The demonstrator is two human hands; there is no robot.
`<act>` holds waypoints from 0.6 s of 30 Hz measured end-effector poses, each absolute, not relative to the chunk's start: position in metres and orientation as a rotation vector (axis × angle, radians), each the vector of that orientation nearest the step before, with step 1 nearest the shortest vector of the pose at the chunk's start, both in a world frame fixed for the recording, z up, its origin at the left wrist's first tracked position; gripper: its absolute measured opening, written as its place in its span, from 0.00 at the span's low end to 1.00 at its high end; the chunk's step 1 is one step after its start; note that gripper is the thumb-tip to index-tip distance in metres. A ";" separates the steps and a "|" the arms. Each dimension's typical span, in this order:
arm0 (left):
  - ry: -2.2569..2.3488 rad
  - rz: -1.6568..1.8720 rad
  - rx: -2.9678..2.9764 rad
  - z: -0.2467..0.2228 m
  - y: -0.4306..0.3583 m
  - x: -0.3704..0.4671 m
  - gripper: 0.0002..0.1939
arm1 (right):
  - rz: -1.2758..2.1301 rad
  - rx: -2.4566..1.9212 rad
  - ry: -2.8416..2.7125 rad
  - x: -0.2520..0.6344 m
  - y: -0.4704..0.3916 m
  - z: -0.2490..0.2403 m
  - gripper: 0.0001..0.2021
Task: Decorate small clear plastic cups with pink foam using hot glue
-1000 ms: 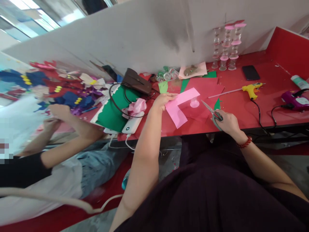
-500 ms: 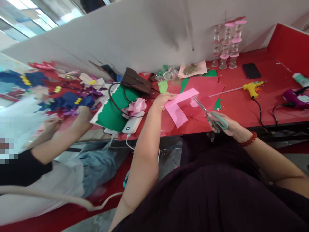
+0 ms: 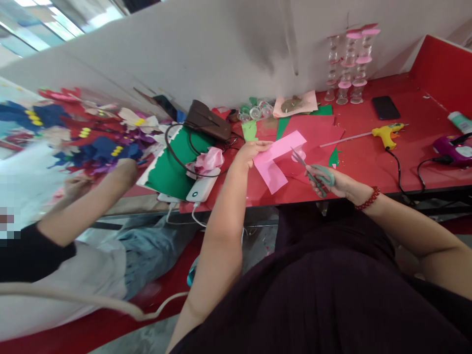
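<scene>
My left hand (image 3: 254,151) grips the left corner of a pink L-shaped sheet of paper (image 3: 275,177) above the red table. In my right hand (image 3: 337,186) are green-handled scissors (image 3: 324,178), pointing up and to the left. Their blade tips lie at the pink sheet's upper strip, near its lower edge. A rounded pink piece (image 3: 298,156) sits beneath the blades; whether it is joined to the sheet cannot be made out. Red paper (image 3: 313,129) lies behind the hands.
On the right are a yellow glue gun (image 3: 385,133), a phone (image 3: 385,107) and stacked clear cups (image 3: 345,73). A brown bag (image 3: 210,122), green board (image 3: 169,169) and white power bank (image 3: 202,187) lie left. Another person's arm (image 3: 92,204) reaches towards colourful flowers (image 3: 84,132).
My right hand has moved left with the scissors, bringing the blades further over the pink sheet. The sheet has shifted slightly up and right in my left hand.
</scene>
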State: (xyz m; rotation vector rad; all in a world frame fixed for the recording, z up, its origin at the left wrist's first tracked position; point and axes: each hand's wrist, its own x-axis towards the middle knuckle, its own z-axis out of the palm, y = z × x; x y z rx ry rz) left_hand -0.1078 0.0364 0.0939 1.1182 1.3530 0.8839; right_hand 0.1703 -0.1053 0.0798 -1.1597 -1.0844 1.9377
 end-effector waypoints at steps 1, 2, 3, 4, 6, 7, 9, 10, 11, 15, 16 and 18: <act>1.354 0.879 1.125 0.094 0.037 -0.107 0.14 | 1.935 -1.152 -1.082 0.170 -0.104 0.080 0.24; 1.357 0.876 1.130 0.094 0.037 -0.107 0.14 | 1.929 -1.144 -1.082 0.170 -0.103 0.080 0.23; 1.361 0.876 1.131 0.094 0.037 -0.107 0.14 | 1.923 -1.137 -1.084 0.169 -0.102 0.080 0.23; 1.362 0.878 1.128 0.093 0.037 -0.106 0.14 | 1.916 -1.132 -1.087 0.169 -0.101 0.080 0.23; 1.361 0.887 1.119 0.093 0.037 -0.105 0.13 | 1.905 -1.135 -1.087 0.168 -0.099 0.080 0.23; 1.361 0.890 1.116 0.093 0.037 -0.105 0.13 | 1.902 -1.141 -1.086 0.167 -0.098 0.081 0.23; 1.359 0.890 1.117 0.092 0.036 -0.105 0.13 | 1.886 -1.152 -1.085 0.165 -0.097 0.082 0.22; 1.358 0.887 1.121 0.092 0.036 -0.105 0.14 | 1.878 -1.161 -1.084 0.165 -0.096 0.083 0.21; 1.356 0.884 1.124 0.092 0.035 -0.105 0.14 | 1.870 -1.173 -1.081 0.164 -0.096 0.083 0.20; 1.353 0.889 1.116 0.091 0.034 -0.104 0.13 | 1.857 -1.214 -1.058 0.163 -0.094 0.082 0.18; 1.359 0.890 1.109 0.091 0.034 -0.103 0.13 | 1.855 -1.211 -1.056 0.164 -0.094 0.081 0.19; 1.368 0.886 1.099 0.092 0.033 -0.102 0.12 | 1.848 -1.191 -1.062 0.164 -0.092 0.078 0.20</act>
